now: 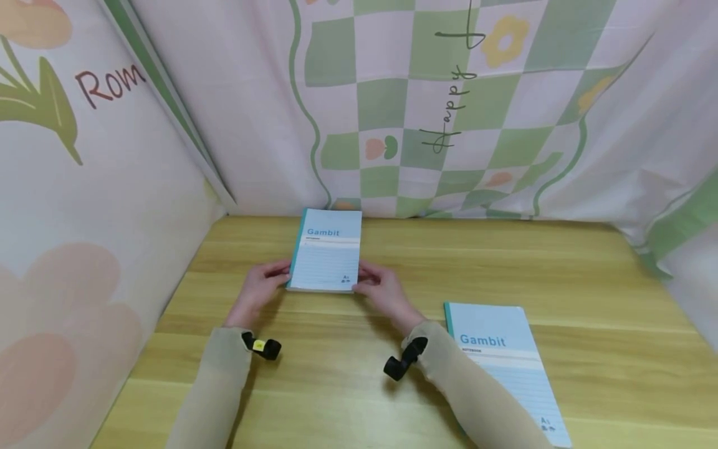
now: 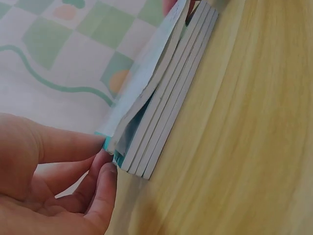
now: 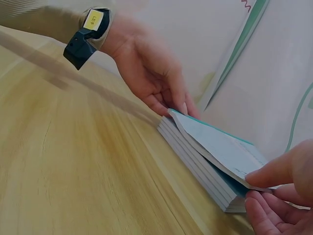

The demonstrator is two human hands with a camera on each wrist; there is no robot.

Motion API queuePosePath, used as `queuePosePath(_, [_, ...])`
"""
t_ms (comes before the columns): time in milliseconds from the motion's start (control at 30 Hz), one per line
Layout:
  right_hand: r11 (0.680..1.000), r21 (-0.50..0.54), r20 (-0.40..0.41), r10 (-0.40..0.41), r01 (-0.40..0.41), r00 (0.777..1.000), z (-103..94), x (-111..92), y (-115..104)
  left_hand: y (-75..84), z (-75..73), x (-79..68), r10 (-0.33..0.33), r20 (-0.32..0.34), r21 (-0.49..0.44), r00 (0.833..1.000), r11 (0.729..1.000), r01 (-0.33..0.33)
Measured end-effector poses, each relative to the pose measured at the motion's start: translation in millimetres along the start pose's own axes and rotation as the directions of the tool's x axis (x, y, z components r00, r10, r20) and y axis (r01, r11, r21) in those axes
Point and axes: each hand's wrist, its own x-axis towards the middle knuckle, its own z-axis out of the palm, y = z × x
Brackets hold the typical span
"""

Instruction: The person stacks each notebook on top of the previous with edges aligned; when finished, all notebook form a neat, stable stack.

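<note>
A pale blue "Gambit" notebook [image 1: 326, 252] with a teal spine lies on top of a stack of notebooks [image 2: 166, 107] at the back left of the table. My left hand [image 1: 259, 288] pinches its spine near the front corner. On the opposite edge, my right hand [image 1: 386, 292] grips it, thumb [image 3: 266, 171] on the cover and fingers underneath. The wrist views show this top notebook slightly bowed, with a narrow gap between it and the notebooks below. From the head view the lower notebooks are mostly hidden.
Another Gambit notebook [image 1: 505, 343] lies at the front right, partly covered by my right sleeve [image 1: 477, 386]. A printed cloth [image 1: 381, 106] hangs behind the wooden table [image 1: 336, 386], and a patterned panel [image 1: 112, 187] borders its left side.
</note>
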Motion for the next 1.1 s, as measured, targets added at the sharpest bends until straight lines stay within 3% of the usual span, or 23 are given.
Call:
queuePosePath(267, [1.000,0.011,-0.016,-0.010,0.010,1.000,6.0,2.8,3.3,-1.6,1.2,1.1,-0.022,-0.051,0.043,0.998,0.999,0.024])
queuePosePath(533, [1.000,0.004,0.003,-0.020,0.020,1.000,7.0,-0.2,1.7,0.6,3.5,-1.2,0.007,-0.076,0.067,0.997,0.998,-0.002])
queuePosePath(1100, [0.995,-0.091,0.009,0.028,-0.027,1.000,6.1,3.0,2.7,0.0,4.8,-2.2,0.017,-0.075,0.128,0.997,0.992,-0.008])
